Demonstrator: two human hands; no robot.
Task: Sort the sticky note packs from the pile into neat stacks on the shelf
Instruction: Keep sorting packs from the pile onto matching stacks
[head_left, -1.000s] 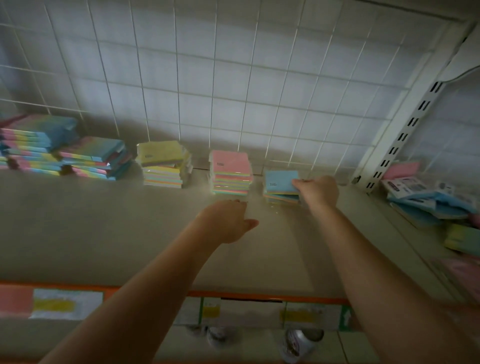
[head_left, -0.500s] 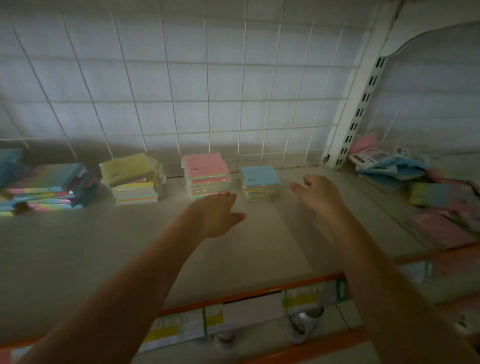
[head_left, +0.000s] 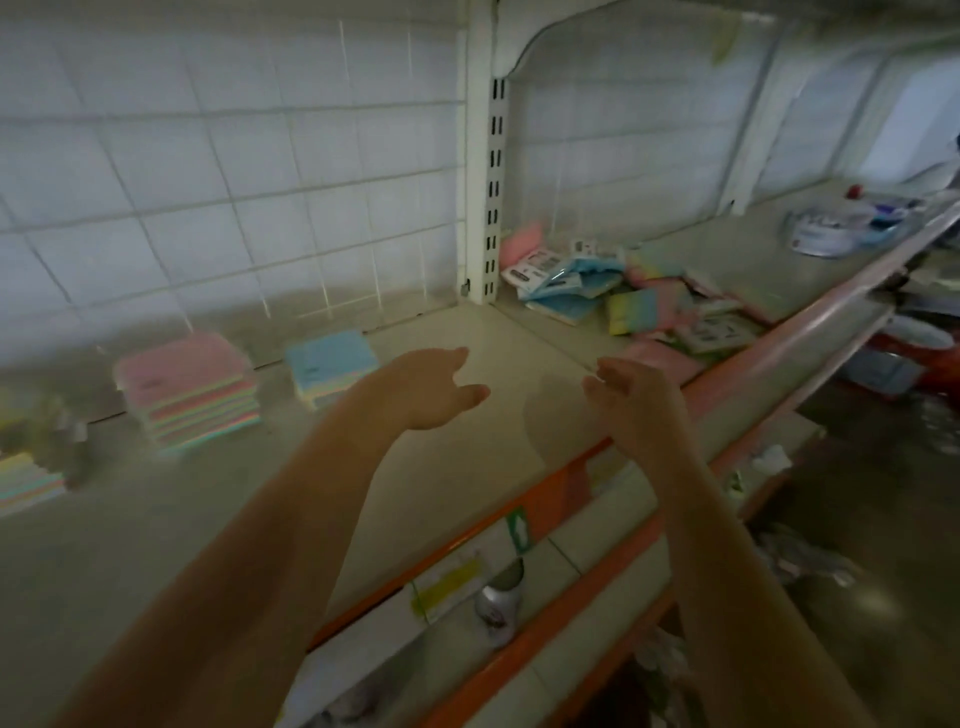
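Observation:
Both of my hands hover empty above the shelf (head_left: 467, 467). My left hand (head_left: 431, 389) has relaxed fingers and sits just right of the blue-topped stack (head_left: 330, 366). My right hand (head_left: 631, 397) is near the shelf's front edge with loosely curled fingers that hold nothing. A taller pink-topped stack (head_left: 189, 392) stands left of the blue one, and a yellow stack (head_left: 26, 462) shows blurred at the far left. The loose pile of sticky note packs (head_left: 649, 299) lies in the neighbouring bay to the right, beyond the white upright.
A white slotted upright (head_left: 491, 192) divides the two bays, with a wire grid back panel (head_left: 234, 182) behind the stacks. An orange price rail (head_left: 519, 525) runs along the front edge. White and blue packaged goods (head_left: 836, 228) lie further right on the shelf.
My right hand has let go of the blue stack and drawn back to the right. The left hand has shifted right too. The view has swung right, bringing the loose pile into sight.

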